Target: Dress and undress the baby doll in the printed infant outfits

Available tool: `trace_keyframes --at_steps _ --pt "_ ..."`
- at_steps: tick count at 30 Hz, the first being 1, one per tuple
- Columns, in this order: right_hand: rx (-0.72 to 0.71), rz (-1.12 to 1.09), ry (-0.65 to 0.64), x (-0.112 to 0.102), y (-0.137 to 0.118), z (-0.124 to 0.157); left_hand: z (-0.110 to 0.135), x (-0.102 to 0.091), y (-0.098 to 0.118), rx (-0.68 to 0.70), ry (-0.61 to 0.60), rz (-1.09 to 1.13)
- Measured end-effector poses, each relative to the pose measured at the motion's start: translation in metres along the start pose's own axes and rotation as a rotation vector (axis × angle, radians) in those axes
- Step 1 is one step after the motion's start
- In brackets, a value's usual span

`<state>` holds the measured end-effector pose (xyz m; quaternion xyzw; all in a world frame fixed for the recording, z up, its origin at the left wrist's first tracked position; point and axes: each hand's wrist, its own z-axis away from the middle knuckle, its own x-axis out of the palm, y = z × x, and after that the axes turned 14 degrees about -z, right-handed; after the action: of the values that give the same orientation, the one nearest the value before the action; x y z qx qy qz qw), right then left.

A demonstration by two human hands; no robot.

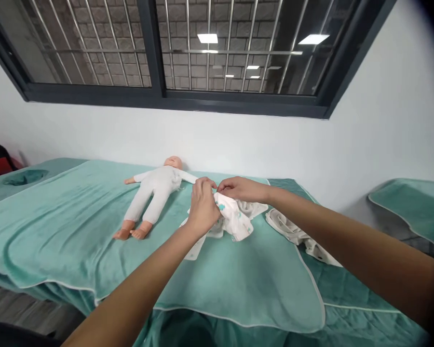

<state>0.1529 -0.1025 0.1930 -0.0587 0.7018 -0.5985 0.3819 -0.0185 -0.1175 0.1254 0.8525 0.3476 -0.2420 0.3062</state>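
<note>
Both of my hands meet over a white baby garment with green print point(235, 219), bunched up and lifted a little off the bed. The fingers of my left hand point(204, 205) are closed on its left side. Close beside it, my right hand point(242, 188) pinches the upper edge of the cloth; its fingertips are partly hidden. Under and around the garment lies more pale cloth point(193, 250), and I cannot tell whether it is the same piece. A baby doll point(159, 188) in a white bodysuit rests on its back to the left, arms spread and feet bare.
Green towels point(260, 284) cover the massage bed, which has a face hole point(25, 177) at the far left. A crumpled beige cloth point(291, 229) lies under my right forearm. Behind stand a white wall point(256, 144) and a barred window point(238, 103). Another green-covered bed point(415, 207) is at right.
</note>
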Motion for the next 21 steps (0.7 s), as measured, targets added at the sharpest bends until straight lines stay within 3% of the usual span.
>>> trace_keyframes --at_steps 1,4,6,9,12,15,18,21 --pt "-0.039 -0.028 0.025 0.005 -0.012 0.016 -0.002 -0.001 0.006 0.032 -0.001 -0.001" --pt "-0.099 0.045 0.129 0.019 -0.038 0.063 -0.008 -0.013 0.021 0.209 -0.227 -0.008" --pt "-0.073 0.134 0.236 0.024 -0.043 0.089 -0.01 -0.027 0.032 0.302 -0.225 -0.173" --pt "0.056 0.256 0.337 0.027 -0.03 0.116 -0.011 -0.049 0.044 0.409 0.092 -0.481" --pt "0.148 0.471 0.273 0.041 -0.006 0.129 -0.011 -0.068 0.046 0.459 0.446 -0.596" --pt "0.204 0.757 0.321 0.077 0.009 0.13 -0.006 -0.081 0.038 0.499 0.598 -0.638" --pt "0.207 0.804 0.386 0.117 0.01 0.121 0.008 -0.084 0.029 0.448 0.48 -0.684" --pt "0.089 0.604 0.494 0.145 0.007 0.103 0.032 -0.082 0.031 0.154 0.216 -0.643"
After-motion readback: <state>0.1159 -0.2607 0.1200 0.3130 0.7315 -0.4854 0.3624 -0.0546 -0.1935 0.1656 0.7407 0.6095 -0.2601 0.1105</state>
